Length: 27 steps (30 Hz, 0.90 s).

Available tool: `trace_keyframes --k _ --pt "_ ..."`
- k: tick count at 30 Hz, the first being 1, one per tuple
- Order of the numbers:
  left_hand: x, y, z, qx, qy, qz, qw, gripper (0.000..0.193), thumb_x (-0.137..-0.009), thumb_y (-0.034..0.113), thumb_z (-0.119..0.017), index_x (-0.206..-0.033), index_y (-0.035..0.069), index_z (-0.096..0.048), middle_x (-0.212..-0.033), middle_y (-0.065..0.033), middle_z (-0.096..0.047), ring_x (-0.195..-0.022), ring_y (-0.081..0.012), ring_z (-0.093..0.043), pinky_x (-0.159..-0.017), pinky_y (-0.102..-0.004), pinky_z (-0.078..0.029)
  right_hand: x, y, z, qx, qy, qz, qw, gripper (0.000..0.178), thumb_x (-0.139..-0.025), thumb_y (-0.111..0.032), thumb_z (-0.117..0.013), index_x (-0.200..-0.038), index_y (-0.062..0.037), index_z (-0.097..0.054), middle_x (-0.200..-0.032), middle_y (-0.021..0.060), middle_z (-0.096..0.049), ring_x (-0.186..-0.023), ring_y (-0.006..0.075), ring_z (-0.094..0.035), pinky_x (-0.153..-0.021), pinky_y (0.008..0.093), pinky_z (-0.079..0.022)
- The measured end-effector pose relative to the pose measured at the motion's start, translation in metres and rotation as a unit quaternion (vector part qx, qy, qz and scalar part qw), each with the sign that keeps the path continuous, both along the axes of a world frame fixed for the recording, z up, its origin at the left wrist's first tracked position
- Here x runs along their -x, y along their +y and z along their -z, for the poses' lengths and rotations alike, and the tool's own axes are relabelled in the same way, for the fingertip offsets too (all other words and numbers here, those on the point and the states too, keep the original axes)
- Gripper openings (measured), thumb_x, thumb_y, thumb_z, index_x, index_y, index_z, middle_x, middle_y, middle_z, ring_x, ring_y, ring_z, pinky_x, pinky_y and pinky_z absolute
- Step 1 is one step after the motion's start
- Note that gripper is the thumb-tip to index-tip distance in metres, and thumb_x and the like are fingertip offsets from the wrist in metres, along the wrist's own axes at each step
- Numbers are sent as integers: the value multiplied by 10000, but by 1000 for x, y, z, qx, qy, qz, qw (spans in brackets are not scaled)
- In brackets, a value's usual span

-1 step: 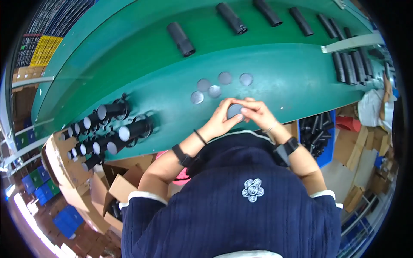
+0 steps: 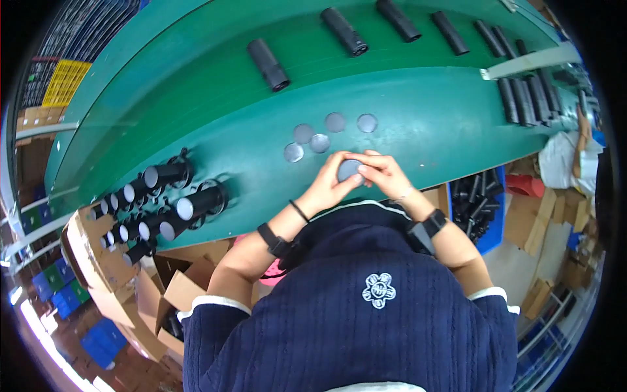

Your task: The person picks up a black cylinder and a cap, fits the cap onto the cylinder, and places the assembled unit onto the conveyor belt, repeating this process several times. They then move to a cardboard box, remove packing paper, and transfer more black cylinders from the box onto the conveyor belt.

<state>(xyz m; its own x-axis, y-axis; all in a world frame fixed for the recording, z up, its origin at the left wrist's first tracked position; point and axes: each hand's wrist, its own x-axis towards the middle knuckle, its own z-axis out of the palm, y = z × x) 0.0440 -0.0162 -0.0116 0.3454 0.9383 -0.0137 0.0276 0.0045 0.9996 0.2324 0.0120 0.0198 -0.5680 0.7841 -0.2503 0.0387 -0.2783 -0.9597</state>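
Note:
Both my hands meet at the near edge of the green bench, closed around a round grey-faced disc [image 2: 351, 171]. My left hand [image 2: 328, 185] wraps its left side, with the thumb along the near rim. From the right, my right hand [image 2: 386, 175] grips the same disc, its thumb pressing on the face. What lies beneath the disc is hidden by my fingers. Just beyond my hands, several loose grey discs [image 2: 320, 143] lie flat on the bench.
Black cylinders with pale round ends [image 2: 185, 208] lie grouped at the left. Black tubes [image 2: 268, 65] are spaced along the far green strip [image 2: 215, 85], with more tubes [image 2: 516, 101] at the right. A blue bin [image 2: 495, 225] of black parts and open cardboard boxes [image 2: 188, 287] stand below. Another person's arm [image 2: 581, 140] shows far right.
The whole view has shifted slightly, so the bench things sit a little further left. Both hands keep the same hold on the disc.

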Motion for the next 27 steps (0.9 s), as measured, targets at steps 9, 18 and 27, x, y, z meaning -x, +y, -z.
trace_keyframes --k 9,18,27 --pt "38 37 -41 320 -416 -178 833 468 -942 424 -462 -1181 23 -504 -1182 -142 -570 -1142 -263 -512 -1004 -420 -378 13 23 14 -214 -81 -113 967 968 -705 -241 -764 -1488 -151 -202 -1345 159 -440 -1255 286 -427 -1055 400 -328" --pt "131 -38 -6 323 -311 -462 765 445 -908 364 -554 -1248 84 -487 -1268 -110 -483 -1179 -248 -440 -1015 -413 -319 203 140 19 -210 -245 -104 941 757 -845 -256 -654 -1453 -372 -219 -1009 230 -571 -826 377 -614 -789 425 -498" --pt "144 -107 14 389 -287 -447 753 232 -897 205 -558 -1083 66 -567 -913 -51 -592 -859 -177 -558 -745 -310 -450 325 213 75 -229 -428 -93 869 734 -877 -272 -612 -1466 -374 -185 -1342 247 -379 -1204 419 -416 -987 480 -382"
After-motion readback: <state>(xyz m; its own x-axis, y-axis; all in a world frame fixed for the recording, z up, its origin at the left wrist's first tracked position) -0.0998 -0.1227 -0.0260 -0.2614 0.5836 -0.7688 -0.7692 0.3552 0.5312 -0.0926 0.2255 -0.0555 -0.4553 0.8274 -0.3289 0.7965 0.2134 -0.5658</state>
